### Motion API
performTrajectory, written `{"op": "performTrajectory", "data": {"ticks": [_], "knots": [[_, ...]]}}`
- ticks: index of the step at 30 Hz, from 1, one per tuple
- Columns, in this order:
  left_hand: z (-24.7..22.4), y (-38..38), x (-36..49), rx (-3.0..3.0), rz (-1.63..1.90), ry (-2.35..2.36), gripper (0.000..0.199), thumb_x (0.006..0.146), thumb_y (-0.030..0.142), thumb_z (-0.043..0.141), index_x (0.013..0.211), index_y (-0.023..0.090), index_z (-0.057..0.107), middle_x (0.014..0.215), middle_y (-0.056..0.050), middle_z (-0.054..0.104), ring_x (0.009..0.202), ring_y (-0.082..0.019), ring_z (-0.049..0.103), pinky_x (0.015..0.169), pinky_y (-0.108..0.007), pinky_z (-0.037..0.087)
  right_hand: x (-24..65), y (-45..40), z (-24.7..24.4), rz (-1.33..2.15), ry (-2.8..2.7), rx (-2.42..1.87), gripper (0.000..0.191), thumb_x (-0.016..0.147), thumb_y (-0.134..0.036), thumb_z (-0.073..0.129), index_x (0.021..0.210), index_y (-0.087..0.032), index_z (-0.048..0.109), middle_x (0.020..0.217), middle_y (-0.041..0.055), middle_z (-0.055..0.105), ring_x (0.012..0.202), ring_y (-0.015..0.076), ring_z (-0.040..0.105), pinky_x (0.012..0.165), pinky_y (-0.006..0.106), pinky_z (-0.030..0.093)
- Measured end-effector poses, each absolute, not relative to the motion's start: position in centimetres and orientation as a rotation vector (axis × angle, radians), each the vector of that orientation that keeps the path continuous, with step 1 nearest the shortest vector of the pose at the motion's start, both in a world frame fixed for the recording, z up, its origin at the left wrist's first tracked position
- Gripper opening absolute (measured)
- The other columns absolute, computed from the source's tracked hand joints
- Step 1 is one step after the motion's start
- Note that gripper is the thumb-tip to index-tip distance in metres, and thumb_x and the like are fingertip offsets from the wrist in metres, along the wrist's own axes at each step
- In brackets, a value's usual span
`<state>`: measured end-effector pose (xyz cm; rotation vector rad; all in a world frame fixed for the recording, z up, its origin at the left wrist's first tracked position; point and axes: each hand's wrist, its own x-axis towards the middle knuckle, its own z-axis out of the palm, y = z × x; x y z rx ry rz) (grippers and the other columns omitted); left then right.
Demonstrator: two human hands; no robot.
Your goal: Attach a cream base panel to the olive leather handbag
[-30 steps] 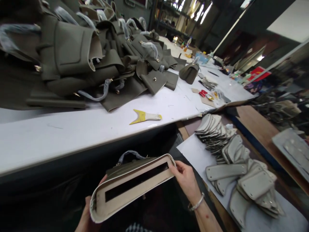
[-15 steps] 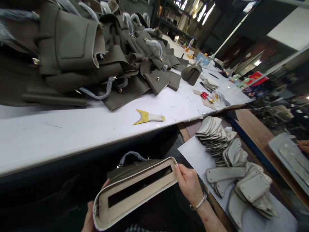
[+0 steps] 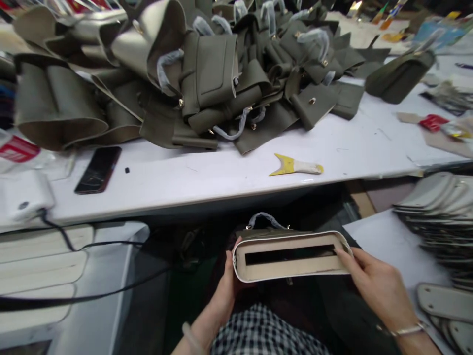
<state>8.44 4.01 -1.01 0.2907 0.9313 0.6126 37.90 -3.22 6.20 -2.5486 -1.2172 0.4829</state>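
Note:
Between my hands is an olive-green handbag [image 3: 291, 268], turned so that its pale bottom with a long dark slot faces me. A plastic-wrapped handle [image 3: 266, 217] sticks up on its far side. My left hand [image 3: 229, 276] grips the left end, its fingers partly hidden behind the bag. At the right end my right hand [image 3: 364, 276] holds on, with the thumb at the pale inner edge near the slot. A yellow-and-white forked tool [image 3: 295, 165] lies on the white table [image 3: 207, 180] beyond the bag.
A heap of olive bag pieces [image 3: 210, 74] covers the back of the table. A phone [image 3: 98, 170] and a white plug [image 3: 27, 197] with a cable lie at the left. Stacked pale panels [image 3: 439, 222] stand at the right. A pale machine or container [image 3: 125, 256] fills the lower left.
The view has swung left, bringing the phone and plug into sight. The handbag is held more level, and my right thumb has moved onto its inner edge.

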Motion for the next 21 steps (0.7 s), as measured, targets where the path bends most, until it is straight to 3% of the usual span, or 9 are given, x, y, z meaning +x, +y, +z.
{"op": "performTrajectory", "data": {"ticks": [3,6,10,14,18,21], "knots": [[-1.1,4.1,8.4,0.321,0.589,0.969,0.083,0.083,0.081,0.036,0.152,0.036,0.029,0.148,-0.01,0.05,0.13,-0.039,0.049,0.087,-0.047,0.053,37.9,-3.4,6.1,0.543,-1.138,-2.582,0.055,0.08,-0.071,0.045,0.08,-0.022,0.069,0.051,-0.0004,0.054,0.051,0.0181,0.056,0.053,0.027,0.04],[-1.3,4.1,8.4,0.308,0.579,0.971,0.086,0.082,0.081,0.038,0.153,0.035,0.028,0.148,-0.011,0.05,0.129,-0.04,0.05,0.087,-0.049,0.053,37.9,-3.5,5.7,0.56,-1.095,-2.562,0.057,0.079,-0.072,0.046,0.077,-0.021,0.068,0.054,0.0001,0.056,0.053,0.0177,0.055,0.052,0.027,0.039],[-0.9,4.3,8.5,0.266,0.653,0.942,0.079,0.085,0.075,0.044,0.151,0.034,0.033,0.153,-0.007,0.044,0.139,-0.037,0.04,0.102,-0.051,0.046,38.0,-3.6,5.3,0.671,-1.013,-2.461,0.058,0.079,-0.073,0.049,0.084,-0.019,0.07,0.057,-0.0004,0.058,0.056,0.0164,0.054,0.053,0.025,0.038],[0.0,4.6,8.6,0.208,0.751,0.902,0.072,0.087,0.066,0.051,0.148,0.028,0.043,0.151,-0.006,0.047,0.144,-0.029,0.034,0.117,-0.041,0.032,37.9,-3.6,5.2,0.712,-0.955,-2.363,0.058,0.079,-0.072,0.055,0.087,-0.017,0.07,0.06,-0.0012,0.056,0.057,0.0146,0.051,0.053,0.024,0.036],[0.5,5.1,8.5,0.139,0.687,0.996,0.078,0.08,0.069,0.059,0.146,0.029,0.046,0.14,-0.005,0.059,0.135,-0.032,0.047,0.112,-0.041,0.04,37.8,-3.7,5.4,0.864,-0.824,-2.132,0.054,0.081,-0.069,0.057,0.079,-0.016,0.063,0.055,-0.0034,0.049,0.05,0.0113,0.043,0.047,0.024,0.032],[0.5,5.4,8.7,0.089,0.633,1.074,0.081,0.076,0.069,0.064,0.145,0.031,0.046,0.13,-0.002,0.067,0.13,-0.033,0.052,0.108,-0.041,0.046,38.1,-3.6,5.5,0.959,-0.73,-2.015,0.06,0.089,-0.073,0.039,0.066,-0.019,0.05,0.047,-0.0058,0.039,0.04,0.0087,0.033,0.041,0.023,0.026]]}}
